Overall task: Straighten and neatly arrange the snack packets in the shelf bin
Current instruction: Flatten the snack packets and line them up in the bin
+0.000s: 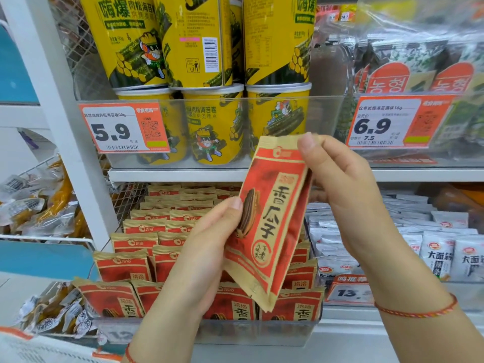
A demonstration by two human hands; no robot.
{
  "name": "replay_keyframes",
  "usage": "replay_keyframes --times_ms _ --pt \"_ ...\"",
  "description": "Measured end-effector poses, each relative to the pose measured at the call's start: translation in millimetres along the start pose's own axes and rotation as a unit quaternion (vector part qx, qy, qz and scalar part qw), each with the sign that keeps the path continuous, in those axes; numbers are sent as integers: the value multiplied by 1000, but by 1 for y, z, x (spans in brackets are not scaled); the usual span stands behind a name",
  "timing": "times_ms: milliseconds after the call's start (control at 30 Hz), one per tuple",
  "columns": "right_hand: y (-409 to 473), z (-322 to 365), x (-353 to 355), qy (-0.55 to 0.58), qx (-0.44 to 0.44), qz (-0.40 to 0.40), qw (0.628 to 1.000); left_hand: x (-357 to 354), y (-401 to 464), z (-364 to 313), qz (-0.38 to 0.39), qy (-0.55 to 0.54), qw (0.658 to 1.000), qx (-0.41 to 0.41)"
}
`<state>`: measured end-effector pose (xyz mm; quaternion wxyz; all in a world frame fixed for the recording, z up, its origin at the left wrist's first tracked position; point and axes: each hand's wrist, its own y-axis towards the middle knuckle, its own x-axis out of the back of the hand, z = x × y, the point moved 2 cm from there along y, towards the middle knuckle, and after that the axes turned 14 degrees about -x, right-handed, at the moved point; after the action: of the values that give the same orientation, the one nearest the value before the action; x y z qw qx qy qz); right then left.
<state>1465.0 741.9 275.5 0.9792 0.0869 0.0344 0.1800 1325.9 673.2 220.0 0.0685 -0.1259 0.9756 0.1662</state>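
sunflower seed packet [269, 221] held above shelf bin [262, 332] | long axis near-upright, top tilted right | left hand [209, 247] grips lower-left edge, right hand [337, 187] pinches top-right corner | bin directly below both hands

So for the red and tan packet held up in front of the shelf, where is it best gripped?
Judging by its pose, by the long side edges. The packet is flat, tilted, facing the camera. The left hand pinches its left edge midway; the right hand pinches the top right corner. Coming in from both sides probably keeps it flat above the bin.
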Motion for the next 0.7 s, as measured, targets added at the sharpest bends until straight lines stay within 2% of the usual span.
replay_keyframes --times_ms 133,267,367,433,533,700 --pt "6 -6 10 -45 -16 -15 999 6 0 -6 -59 168 974 -139" --pt "10 -11 18 46 -21 -15 999 1 -5 -16 -8 192 969 -153" --pt "11 -10 20 111 -39 -10 993 -3 -9 -20 -34 213 960 -180" --pt "12 -10 21 75 -44 -24 996 0 -10 -21 -70 277 933 -221" --pt "11 -9 18 -12 -26 -37 999 8 -11 -24 -100 400 865 -285" --pt "9 -16 9 -50 -25 7 998 13 -10 -26 -123 461 811 -339"
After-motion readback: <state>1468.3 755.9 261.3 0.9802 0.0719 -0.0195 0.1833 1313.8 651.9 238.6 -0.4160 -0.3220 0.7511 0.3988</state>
